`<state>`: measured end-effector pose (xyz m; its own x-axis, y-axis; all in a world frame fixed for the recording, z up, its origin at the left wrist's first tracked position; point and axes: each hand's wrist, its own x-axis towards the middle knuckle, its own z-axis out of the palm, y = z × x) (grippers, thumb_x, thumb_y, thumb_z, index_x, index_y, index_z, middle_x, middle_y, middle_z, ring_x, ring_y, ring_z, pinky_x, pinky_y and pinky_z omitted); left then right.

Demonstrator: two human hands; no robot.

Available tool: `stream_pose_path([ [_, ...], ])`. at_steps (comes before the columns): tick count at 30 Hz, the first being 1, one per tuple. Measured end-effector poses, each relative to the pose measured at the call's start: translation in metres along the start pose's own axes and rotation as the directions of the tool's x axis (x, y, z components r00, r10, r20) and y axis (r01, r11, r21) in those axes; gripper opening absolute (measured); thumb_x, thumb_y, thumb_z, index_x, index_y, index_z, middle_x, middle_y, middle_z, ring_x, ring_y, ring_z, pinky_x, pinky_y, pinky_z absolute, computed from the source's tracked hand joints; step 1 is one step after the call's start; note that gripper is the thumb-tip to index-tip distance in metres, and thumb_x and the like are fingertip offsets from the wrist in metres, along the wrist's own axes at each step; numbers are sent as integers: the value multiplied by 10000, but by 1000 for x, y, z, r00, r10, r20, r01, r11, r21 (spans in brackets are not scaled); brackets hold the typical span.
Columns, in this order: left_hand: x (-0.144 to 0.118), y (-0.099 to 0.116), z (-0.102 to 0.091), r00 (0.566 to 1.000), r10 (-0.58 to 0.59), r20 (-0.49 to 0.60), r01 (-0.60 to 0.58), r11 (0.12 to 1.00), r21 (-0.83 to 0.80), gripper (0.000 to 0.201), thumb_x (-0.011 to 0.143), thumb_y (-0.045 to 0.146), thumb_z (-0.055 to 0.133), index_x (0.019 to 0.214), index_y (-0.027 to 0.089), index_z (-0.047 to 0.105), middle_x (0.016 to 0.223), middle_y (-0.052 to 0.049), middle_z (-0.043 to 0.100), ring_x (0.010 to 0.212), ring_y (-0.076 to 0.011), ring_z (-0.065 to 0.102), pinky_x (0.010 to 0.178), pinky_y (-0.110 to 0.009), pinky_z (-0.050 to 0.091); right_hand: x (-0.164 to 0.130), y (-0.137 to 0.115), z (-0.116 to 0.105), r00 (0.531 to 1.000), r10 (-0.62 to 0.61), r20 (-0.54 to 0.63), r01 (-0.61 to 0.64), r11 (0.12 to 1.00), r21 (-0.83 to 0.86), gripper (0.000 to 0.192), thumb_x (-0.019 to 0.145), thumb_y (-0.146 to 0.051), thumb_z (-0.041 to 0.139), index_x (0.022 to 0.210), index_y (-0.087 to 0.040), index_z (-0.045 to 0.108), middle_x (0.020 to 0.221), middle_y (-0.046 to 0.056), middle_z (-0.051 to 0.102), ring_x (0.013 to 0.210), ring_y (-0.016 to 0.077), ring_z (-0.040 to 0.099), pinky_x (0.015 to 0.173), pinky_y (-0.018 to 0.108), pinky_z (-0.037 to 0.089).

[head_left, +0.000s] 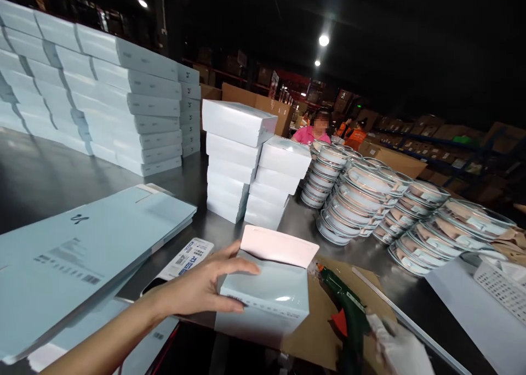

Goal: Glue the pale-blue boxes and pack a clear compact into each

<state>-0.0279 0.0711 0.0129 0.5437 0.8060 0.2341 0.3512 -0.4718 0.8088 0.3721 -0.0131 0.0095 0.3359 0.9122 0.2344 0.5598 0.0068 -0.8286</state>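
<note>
My bare left hand (209,282) grips a small pale-blue box (267,293) by its left side, thumb along the near edge and fingers over the top. The box's pink-lined flap (279,245) stands raised at the far end. To its right, a dark green glue gun (345,304) with a red trigger lies over a sheet of brown cardboard (314,323), nozzle pointing away near the flap. My right hand (400,345), in a white glove, is beside the gun's handle, fingertips at its back edge. Motion smears that hand, so its grip is unclear.
Flat unfolded box blanks (94,243) and a phone-sized labelled packet (189,257) lie left. Closed white boxes (238,161) stand stacked ahead, with a larger wall of boxes (102,90) behind left. Stacked round clear-lidded containers (361,199) fill the right. A person (308,135) in pink is beyond.
</note>
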Motion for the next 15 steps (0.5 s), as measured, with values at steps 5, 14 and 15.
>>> stream_pose_path([
  [5, 0, -13, 8, 999, 27, 19, -26, 999, -20, 526, 729, 395, 893, 1223, 304, 736, 1537, -137, 508, 1502, -446, 320, 1166, -575, 361, 7, -56, 46, 891, -353, 286, 256, 910, 326, 1093, 770, -545, 817, 1608, -350, 144, 1558, 112, 507, 1404, 284, 518, 1136, 437, 447],
  [14, 2, -21, 37, 863, 411, -294, -474, 859, -192, 579, 939, 357, 725, 1426, 437, 422, 1367, -79, 515, 1379, -300, 514, 1097, -436, 461, -1, -58, 85, 616, -695, 371, 618, 718, 320, 782, 829, -106, 657, 1507, -389, 389, 1438, 75, 554, 1326, 261, 578, 1068, 377, 522],
  [15, 2, -17, 32, 881, 415, -227, -454, 877, -159, 458, 946, 314, 718, 1364, 393, 549, 1293, -81, 553, 1393, -308, 492, 1108, -430, 451, -1, -64, 87, 571, -739, 359, 681, 670, 296, 751, 802, -89, 671, 1460, -380, 455, 1378, 63, 567, 1313, 249, 569, 1084, 376, 507],
])
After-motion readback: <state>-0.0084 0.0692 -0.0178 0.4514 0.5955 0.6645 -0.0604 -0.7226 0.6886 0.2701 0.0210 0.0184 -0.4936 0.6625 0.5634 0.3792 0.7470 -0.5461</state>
